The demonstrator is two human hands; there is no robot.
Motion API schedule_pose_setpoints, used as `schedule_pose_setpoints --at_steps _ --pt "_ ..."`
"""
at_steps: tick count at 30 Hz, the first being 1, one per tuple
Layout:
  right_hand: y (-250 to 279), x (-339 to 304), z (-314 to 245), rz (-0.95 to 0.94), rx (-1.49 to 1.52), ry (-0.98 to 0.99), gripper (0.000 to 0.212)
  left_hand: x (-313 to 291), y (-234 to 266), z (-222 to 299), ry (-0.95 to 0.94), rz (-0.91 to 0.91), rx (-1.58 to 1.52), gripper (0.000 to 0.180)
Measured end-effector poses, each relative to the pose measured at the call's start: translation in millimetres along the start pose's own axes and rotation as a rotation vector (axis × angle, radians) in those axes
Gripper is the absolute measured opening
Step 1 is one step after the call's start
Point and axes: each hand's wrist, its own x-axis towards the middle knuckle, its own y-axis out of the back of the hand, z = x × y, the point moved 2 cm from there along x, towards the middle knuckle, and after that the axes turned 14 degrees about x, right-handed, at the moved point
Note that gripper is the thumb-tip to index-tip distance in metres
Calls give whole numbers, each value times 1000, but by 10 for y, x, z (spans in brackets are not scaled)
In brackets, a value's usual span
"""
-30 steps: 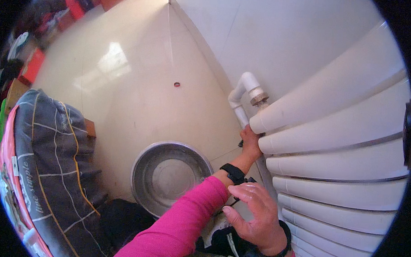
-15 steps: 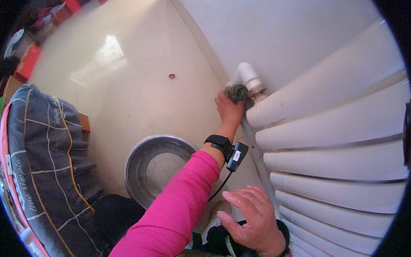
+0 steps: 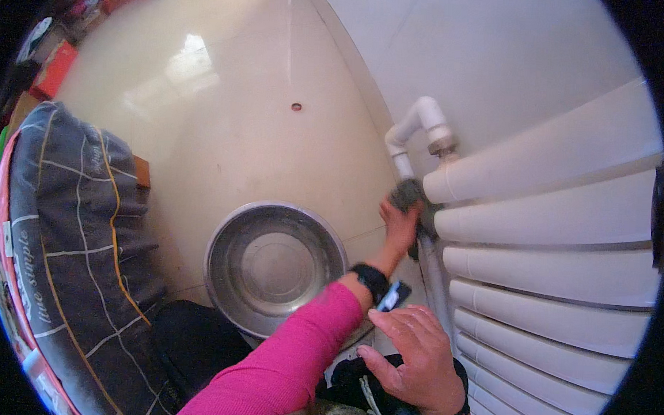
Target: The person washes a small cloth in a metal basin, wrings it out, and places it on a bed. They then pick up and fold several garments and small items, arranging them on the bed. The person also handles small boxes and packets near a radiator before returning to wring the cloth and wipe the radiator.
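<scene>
My left hand (image 3: 399,223) is closed around a dark grey-green cloth (image 3: 407,195), pressed against the white pipe (image 3: 427,113) beside the radiator. Hand and cloth are slightly blurred. Above the cloth, the bent part of the pipe shows uncovered, with a brownish joint (image 3: 442,144) at the radiator's far end. The white radiator (image 3: 543,229) fills the right side with its rounded columns. Nearer to me, my right hand (image 3: 418,364) hovers by the radiator's lower columns, fingers apart and holding nothing. A metal basin (image 3: 271,271) stands on the floor left of my left forearm.
Pale glossy floor tiles (image 3: 239,138) run up to the white wall (image 3: 513,60). On the left is a dark grey checked fabric cover (image 3: 83,221) with white and yellow lines. Red boxes (image 3: 55,70) sit at the far left. A small round reddish object (image 3: 297,107) lies on the floor.
My left hand has moved the cloth from the pipe's upper bend down toward me along the pipe. More of the basin shows. My right hand stays nearly where it was.
</scene>
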Motion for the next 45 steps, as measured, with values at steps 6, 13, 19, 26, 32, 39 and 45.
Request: schedule_pose_setpoints --at_steps 6,13,19,26,32,39,45 --pt "66 -59 48 11 0 -87 42 712 122 463 12 276 225 101" --pt "-14 4 34 -40 -30 -35 43 -232 -308 -78 70 -41 177 93" --pt "-104 41 35 -89 -81 -13 43 -1383 -551 -506 90 -169 127 96" --pt "-23 33 70 -62 -72 4 43 658 134 516 -195 358 139 69" --pt "13 20 100 -78 -89 -32 46 557 -109 378 63 260 284 83" --pt "-138 52 25 -118 -125 -26 46 -1212 -531 -310 208 -192 390 93" --pt "-138 33 -24 -112 -138 -44 46 -1285 -678 -569 311 -232 -56 89"
